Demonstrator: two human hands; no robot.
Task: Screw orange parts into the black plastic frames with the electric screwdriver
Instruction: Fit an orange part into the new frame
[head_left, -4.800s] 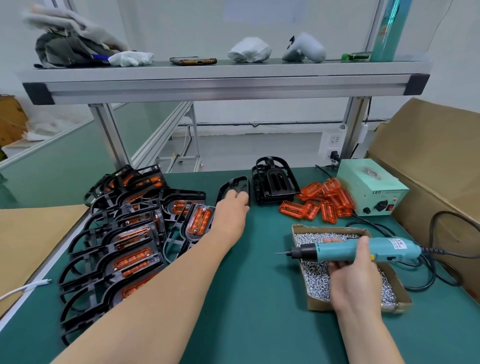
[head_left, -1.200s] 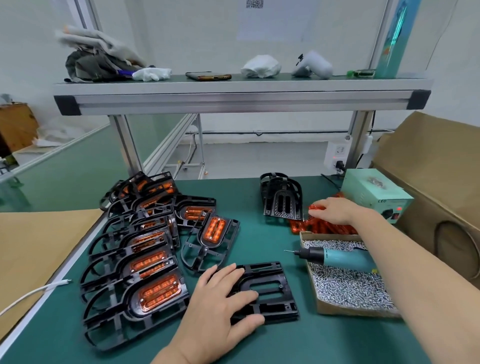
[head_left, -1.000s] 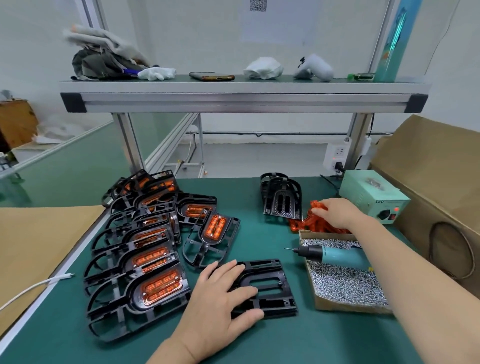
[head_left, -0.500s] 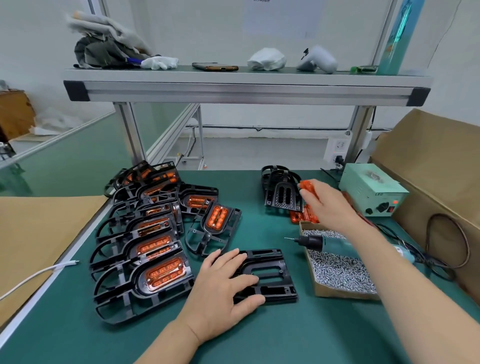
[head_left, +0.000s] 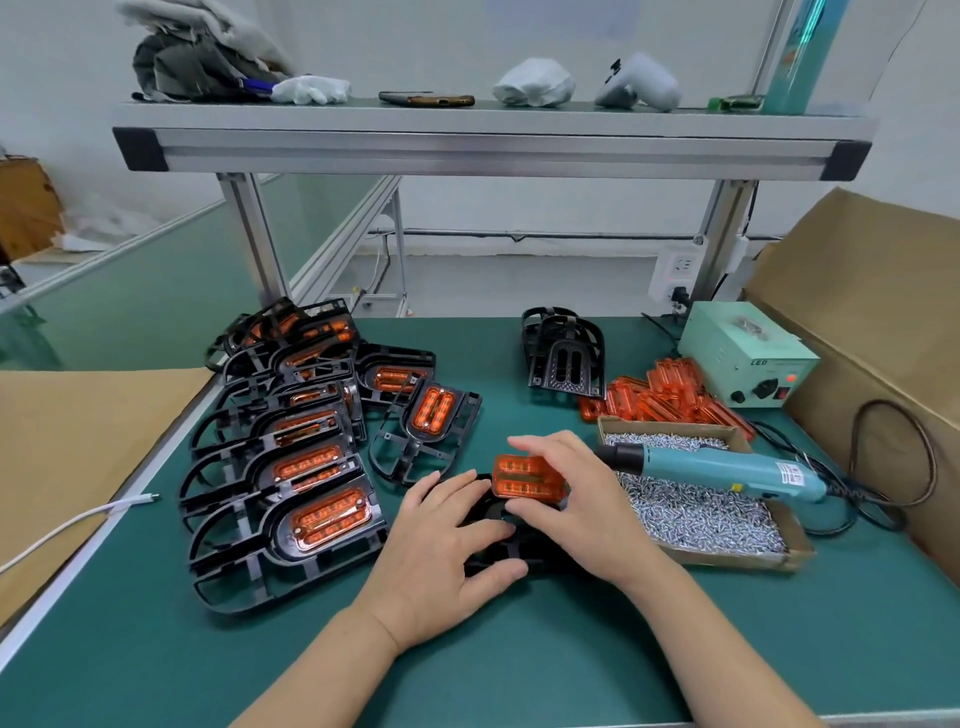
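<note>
The mat (head_left: 571, 665) lies open along the near edge. Stacked frames (head_left: 311, 509) block the left; the screw box (head_left: 737, 558) and screwdriver (head_left: 727, 470) block the right.

Unit counts, worktable:

- Hands: two, left hand (head_left: 441, 561) and right hand (head_left: 587, 499).
- Electric screwdriver (head_left: 727, 467): one, right.
- Screw box (head_left: 675, 427): one. The screws are too many to count.
- Power unit (head_left: 743, 364): one, far right.
- Fitted frames (head_left: 332, 519), overlapping at left: at least eight. The exact number cannot be told.
- Bare frame (head_left: 535, 548), near centre: one.
- Frame stack (head_left: 563, 358), far centre: at least two.
- Single orange part (head_left: 524, 480): one.
- Orange pile (head_left: 670, 400): one. The pieces cannot be counted.
- White cable (head_left: 67, 525): one, left.
- Phone (head_left: 426, 98), on the shelf: one.
</note>
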